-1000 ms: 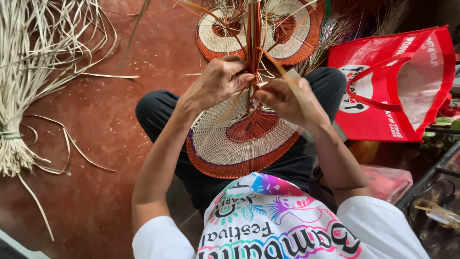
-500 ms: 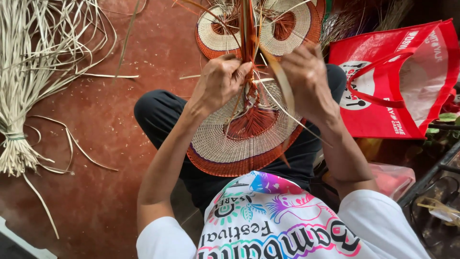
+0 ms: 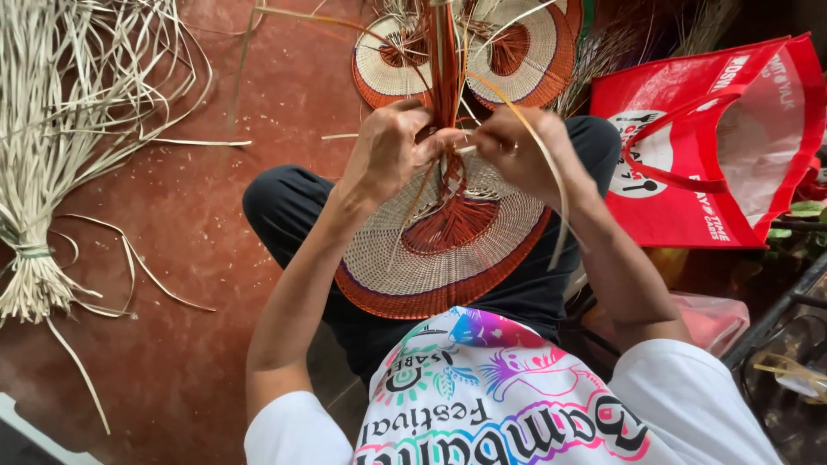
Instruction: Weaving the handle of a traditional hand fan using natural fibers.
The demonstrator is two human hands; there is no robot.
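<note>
Straw-coloured round woven fan with rust-orange rim [image 3: 431, 258] lies on the lap, mid-frame. Left hand [image 3: 392, 155] fingers clamp its red bundled handle stalks [image 3: 446, 69]; right hand [image 3: 517, 151] fingers pinch a pale strip [image 3: 551, 181], seemingly mid-binding; next, a taut wrap.

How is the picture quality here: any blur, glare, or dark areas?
Head view: even soft daylight, no glare; the woven fan and left hand are sharp, the right hand slightly soft; the loose strip smears a little; the right edge near the red bag falls into shadow.
</note>
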